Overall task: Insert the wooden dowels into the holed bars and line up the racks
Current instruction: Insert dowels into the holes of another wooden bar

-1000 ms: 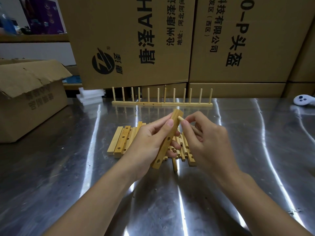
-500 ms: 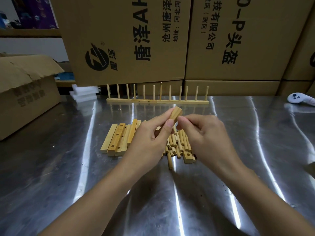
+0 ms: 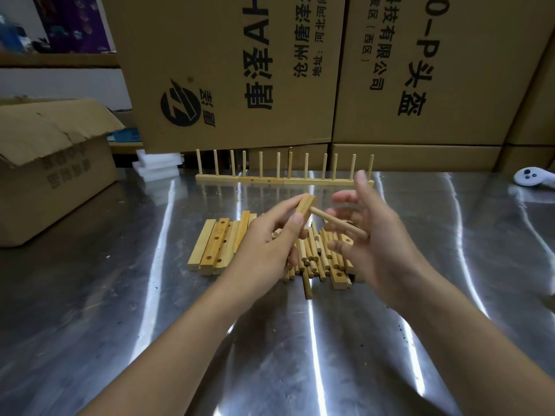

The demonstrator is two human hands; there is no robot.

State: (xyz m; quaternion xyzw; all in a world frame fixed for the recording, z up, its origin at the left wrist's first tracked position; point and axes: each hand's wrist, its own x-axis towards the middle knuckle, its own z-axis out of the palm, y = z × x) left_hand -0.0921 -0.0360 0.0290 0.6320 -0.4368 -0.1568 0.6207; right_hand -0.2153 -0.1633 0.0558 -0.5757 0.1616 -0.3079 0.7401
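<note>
1. The left hand (image 3: 270,244) grips a holed bar (image 3: 304,210) between thumb and fingers above the surface (image 3: 120,295). Only the bar's far end shows.
2. A dowel (image 3: 336,222) juts rightward from that end. How deep it sits is hidden.
3. The right hand (image 3: 378,241) is blurred, with its fingers spread apart around the dowel. Contact is unclear.
4. Under the hands lie loose dowels (image 3: 309,259), partly covered, with spare bars (image 3: 216,244) to their left.
5. Finished racks (image 3: 285,181) stand end to end at the far edge.
</note>
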